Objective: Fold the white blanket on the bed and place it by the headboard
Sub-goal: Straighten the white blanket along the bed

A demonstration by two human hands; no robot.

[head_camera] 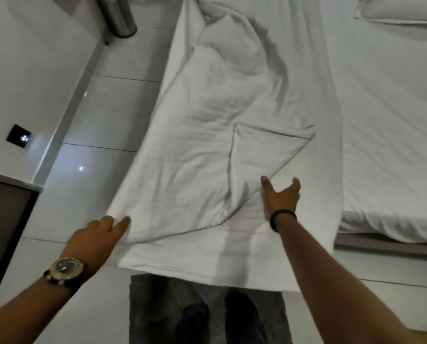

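Note:
The white blanket (207, 135) lies crumpled in a long strip along the bed's left side, running from the foot toward the far end. My left hand (96, 237), with a watch on the wrist, pinches the blanket's near left corner at the bed's edge. My right hand (282, 194), with a dark band on the wrist, hovers just right of a folded-over flap of the blanket, fingers spread and holding nothing. The headboard is out of view.
The bed (381, 108) stretches to the right under a white sheet, with a pillow (401, 8) at the far right corner. White tiled floor (103, 115) runs along the left. A metal bin (118, 16) stands far left. My legs touch the bed's foot.

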